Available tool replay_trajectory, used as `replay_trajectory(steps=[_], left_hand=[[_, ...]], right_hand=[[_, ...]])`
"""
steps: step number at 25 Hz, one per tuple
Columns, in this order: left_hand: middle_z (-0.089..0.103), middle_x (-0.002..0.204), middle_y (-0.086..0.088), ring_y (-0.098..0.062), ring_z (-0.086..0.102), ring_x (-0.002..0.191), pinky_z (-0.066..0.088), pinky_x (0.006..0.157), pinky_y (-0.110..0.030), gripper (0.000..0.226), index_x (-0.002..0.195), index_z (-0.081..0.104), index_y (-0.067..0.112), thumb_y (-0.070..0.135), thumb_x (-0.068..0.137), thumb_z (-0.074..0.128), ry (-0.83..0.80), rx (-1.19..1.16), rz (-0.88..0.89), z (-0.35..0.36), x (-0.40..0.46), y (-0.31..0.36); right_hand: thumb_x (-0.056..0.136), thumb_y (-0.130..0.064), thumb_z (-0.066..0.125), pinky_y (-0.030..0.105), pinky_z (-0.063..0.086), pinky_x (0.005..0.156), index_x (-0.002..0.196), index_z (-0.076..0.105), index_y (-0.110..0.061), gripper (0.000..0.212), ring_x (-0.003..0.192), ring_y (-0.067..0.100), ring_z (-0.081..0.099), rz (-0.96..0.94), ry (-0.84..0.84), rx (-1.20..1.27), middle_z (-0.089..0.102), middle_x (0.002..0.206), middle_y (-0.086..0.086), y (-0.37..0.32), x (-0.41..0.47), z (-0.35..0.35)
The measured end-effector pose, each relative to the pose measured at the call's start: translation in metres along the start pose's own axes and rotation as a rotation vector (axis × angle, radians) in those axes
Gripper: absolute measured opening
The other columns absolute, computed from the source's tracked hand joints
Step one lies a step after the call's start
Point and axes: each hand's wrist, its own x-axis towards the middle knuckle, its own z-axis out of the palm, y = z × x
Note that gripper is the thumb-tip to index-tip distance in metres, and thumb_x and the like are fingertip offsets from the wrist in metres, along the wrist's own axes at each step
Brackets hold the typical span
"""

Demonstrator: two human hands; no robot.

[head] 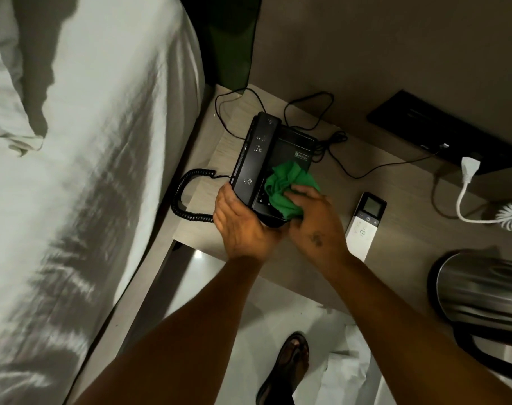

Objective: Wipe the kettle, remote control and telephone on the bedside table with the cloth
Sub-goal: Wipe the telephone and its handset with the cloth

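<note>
Cloth on the telephone, both hands at work on the bedside table.

The black telephone [266, 159] sits at the left part of the bedside table [395, 238], close to the bed [88, 171], droplets on its handset. The right hand [313, 220] presses a bunched green cloth [284, 188] onto the keypad, fingers closed over it. The left hand [243, 226] clasps the phone's near left corner. The white remote control [364, 226] lies just right of the hands; the steel kettle [479, 293] stands further right, at the table's near edge.
</note>
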Motion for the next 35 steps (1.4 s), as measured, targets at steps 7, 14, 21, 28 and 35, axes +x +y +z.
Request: replay_trajectory(steps=[7, 14, 21, 28, 35], left_hand=[[0.011, 0.164, -0.012, -0.035, 0.01, 0.151, 0.007, 0.121, -0.05, 0.14, 0.155, -0.003, 0.019, 0.057, 0.052, 0.085, -0.075, -0.161, 0.064, -0.043, -0.014, -0.006], [0.046, 0.137, 0.009, -0.014, 0.053, 0.123, 0.046, 0.11, -0.038, 0.073, 0.14, 0.045, 0.029, 0.023, 0.074, 0.077, -0.203, -0.384, 0.075, -0.093, 0.028, -0.021], [0.051, 0.135, 0.005, -0.007, 0.056, 0.119, 0.045, 0.104, -0.016, 0.083, 0.134, 0.05, 0.022, 0.037, 0.063, 0.09, -0.207, -0.307, 0.107, -0.079, 0.033, -0.025], [0.058, 0.132, 0.0, 0.001, 0.05, 0.117, 0.043, 0.103, -0.011, 0.061, 0.134, 0.058, 0.015, 0.027, 0.079, 0.082, 0.038, -0.358, 0.028, -0.041, 0.01, -0.021], [0.063, 0.13, -0.013, -0.016, 0.057, 0.122, 0.036, 0.1, -0.001, 0.055, 0.126, 0.064, 0.0, 0.014, 0.077, 0.084, 0.078, -0.489, -0.009, -0.034, 0.006, -0.028]], right_hand=[[0.081, 0.004, 0.061, 0.027, 0.059, 0.071, 0.098, 0.068, -0.027, 0.037, 0.09, 0.014, 0.071, 0.473, -0.027, 0.972, 0.076, 0.091, -0.006, -0.01, -0.002, -0.039], [0.082, 0.004, 0.057, 0.031, 0.059, 0.067, 0.101, 0.066, -0.023, 0.033, 0.093, 0.019, 0.071, 0.556, 0.116, 1.102, 0.073, 0.099, -0.003, -0.003, 0.025, -0.05], [0.084, -0.001, 0.058, 0.026, 0.052, 0.076, 0.105, 0.063, -0.014, 0.025, 0.088, 0.019, 0.065, 0.294, 0.33, 0.636, 0.064, 0.096, 0.001, -0.022, 0.055, -0.035], [0.076, -0.009, 0.059, 0.034, 0.039, 0.103, 0.126, 0.057, -0.012, 0.05, 0.127, 0.03, 0.039, -0.209, 0.148, -0.106, 0.046, 0.138, 0.011, -0.052, 0.102, -0.012], [0.076, -0.006, 0.059, 0.056, 0.021, 0.115, 0.127, 0.058, -0.011, 0.051, 0.143, 0.041, 0.018, -0.301, -0.114, -0.179, 0.035, 0.152, 0.015, -0.05, 0.126, -0.008]])
